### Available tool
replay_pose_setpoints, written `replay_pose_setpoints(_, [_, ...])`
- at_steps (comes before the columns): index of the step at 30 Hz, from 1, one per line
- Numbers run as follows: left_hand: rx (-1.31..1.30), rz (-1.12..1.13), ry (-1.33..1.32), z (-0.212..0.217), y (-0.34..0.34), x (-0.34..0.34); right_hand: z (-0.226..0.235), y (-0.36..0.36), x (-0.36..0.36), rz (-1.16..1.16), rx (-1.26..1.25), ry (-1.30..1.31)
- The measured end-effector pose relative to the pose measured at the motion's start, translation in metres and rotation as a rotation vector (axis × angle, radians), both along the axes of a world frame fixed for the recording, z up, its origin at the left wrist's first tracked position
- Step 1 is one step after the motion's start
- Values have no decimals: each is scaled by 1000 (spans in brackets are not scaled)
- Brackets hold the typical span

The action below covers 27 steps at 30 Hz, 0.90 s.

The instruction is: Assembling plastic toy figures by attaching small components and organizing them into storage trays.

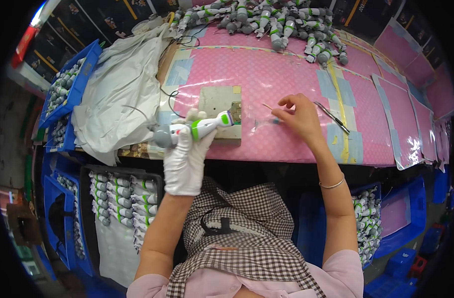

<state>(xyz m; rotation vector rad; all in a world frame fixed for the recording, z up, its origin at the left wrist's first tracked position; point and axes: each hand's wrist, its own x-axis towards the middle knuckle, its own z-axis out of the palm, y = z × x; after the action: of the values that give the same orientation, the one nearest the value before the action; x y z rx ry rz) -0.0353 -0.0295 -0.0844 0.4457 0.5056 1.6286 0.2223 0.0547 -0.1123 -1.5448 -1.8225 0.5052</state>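
My left hand (pixel 186 158), in a white glove, grips a white, green and grey toy part (pixel 193 130) lying sideways over the table's front edge. Its tip rests near a small square grey block (pixel 218 101) on the pink mat (pixel 266 79). My bare right hand (pixel 297 117) sits on the mat to the right, fingertips pinched around something tiny beside a thin wooden stick (pixel 267 106). A pair of metal tweezers (pixel 332 117) lies just right of that hand.
A heap of the same toy parts (pixel 274 22) lies at the table's far edge. Grey plastic bags (pixel 120 89) cover the left end. Blue bins with more parts stand at left (pixel 68 82), below left (pixel 118 196) and below right (pixel 370 223).
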Motion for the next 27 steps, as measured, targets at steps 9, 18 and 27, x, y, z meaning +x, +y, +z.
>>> replay_pose_setpoints(9, [-126, 258, 87, -22, 3, 26, 21, -63, -90, 94, 246, 446])
replay_pose_setpoints(18, [-224, 311, 80, -16, 6, 32, 2, -71, -134, 126, 465, 445])
replay_pose_setpoints(27, [-198, 311, 59, -17, 6, 29, 6, -70, -132, 166, 394, 448])
